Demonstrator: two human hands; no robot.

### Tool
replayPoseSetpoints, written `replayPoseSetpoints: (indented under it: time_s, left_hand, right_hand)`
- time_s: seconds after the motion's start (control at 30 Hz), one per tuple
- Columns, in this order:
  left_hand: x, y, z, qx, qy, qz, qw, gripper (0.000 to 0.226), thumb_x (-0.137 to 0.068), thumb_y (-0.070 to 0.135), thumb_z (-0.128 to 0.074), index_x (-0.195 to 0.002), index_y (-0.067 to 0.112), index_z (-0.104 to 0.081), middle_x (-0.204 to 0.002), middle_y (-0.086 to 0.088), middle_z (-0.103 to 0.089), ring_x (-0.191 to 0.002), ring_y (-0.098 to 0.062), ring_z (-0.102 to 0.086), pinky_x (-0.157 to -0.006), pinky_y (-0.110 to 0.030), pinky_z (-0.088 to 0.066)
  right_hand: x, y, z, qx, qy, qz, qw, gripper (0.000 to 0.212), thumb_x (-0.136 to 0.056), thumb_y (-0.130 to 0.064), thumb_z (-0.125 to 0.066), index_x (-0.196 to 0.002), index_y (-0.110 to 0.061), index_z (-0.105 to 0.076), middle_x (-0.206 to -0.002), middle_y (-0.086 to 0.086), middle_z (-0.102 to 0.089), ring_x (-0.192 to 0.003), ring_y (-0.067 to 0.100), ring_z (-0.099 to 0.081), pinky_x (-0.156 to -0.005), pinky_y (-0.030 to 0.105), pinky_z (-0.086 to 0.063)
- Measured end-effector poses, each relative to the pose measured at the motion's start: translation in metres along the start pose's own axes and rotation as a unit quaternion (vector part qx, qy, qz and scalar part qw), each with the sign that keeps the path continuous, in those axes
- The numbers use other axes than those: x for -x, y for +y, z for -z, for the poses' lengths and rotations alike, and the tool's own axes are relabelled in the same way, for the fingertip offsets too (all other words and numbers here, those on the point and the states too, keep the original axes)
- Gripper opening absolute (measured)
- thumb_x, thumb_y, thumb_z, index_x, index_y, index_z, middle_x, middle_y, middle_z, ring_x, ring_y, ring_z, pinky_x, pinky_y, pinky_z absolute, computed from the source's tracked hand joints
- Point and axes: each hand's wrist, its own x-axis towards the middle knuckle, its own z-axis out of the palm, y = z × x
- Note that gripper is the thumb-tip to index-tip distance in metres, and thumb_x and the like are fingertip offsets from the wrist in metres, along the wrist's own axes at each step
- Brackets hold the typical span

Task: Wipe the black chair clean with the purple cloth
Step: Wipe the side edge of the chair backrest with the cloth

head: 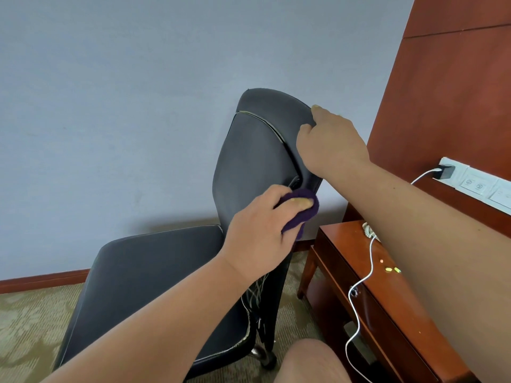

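nearest the camera, a bare knee (309, 360) shows just in front of the black chair (154, 275), close to its rear leg. right of the chair stands a wooden side table (387, 294) with a white cable (362, 283) trailing over it, running up to a charger (445, 171) plugged in beyond the chair's back. the chair's seat lies bare and dark, its near edge frayed with pale threads.

above the seat, the left hand (257, 233) is closed around the purple cloth (300, 211), bunched in the fingers and pressed against the lower edge of the chair's backrest. higher on the backrest, the right hand (330, 142) is clamped over the top corner, thumb in front, steadying the chair. behind the chair are a plain grey wall (138, 106) and a red-brown wood panel (453, 78).

the step in hand looks like wiping the backrest edge, partway through the job. the next move probably calls for drawing the cloth along the edge with firm pressure while the right hand holds the chair from swivelling; the seat seems yet to be done.
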Motion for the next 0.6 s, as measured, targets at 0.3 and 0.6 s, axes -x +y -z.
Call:
replayPoseSetpoints:
  time_s: [0.3,0.6]
  left_hand:
    - [0.005,-0.042,0.025,0.041,0.06,0.109,0.991,0.029,-0.089,0.037,-0.06,-0.117,0.029,-0.062,-0.111,0.011,-0.055,-0.096,-0.005,-0.058,-0.082,-0.028,-0.052]
    - [0.019,-0.031,0.002,-0.045,-0.024,0.024,0.998,0.027,-0.089,0.033,-0.065,-0.116,0.029,-0.062,-0.108,0.008,-0.055,-0.079,-0.014,-0.06,-0.059,-0.027,-0.052]
  right_hand:
    - [-0.001,-0.001,-0.001,-0.012,0.002,0.0,1.0,0.011,-0.092,-0.021,-0.033,-0.098,-0.019,-0.041,-0.098,0.005,-0.053,-0.084,0.029,-0.051,-0.065,0.035,-0.038]
    - [-0.001,0.001,-0.002,-0.016,0.008,0.005,1.0,0.007,-0.091,-0.02,-0.033,-0.092,-0.017,-0.039,-0.093,0.006,-0.052,-0.08,0.029,-0.048,-0.062,0.035,-0.035]
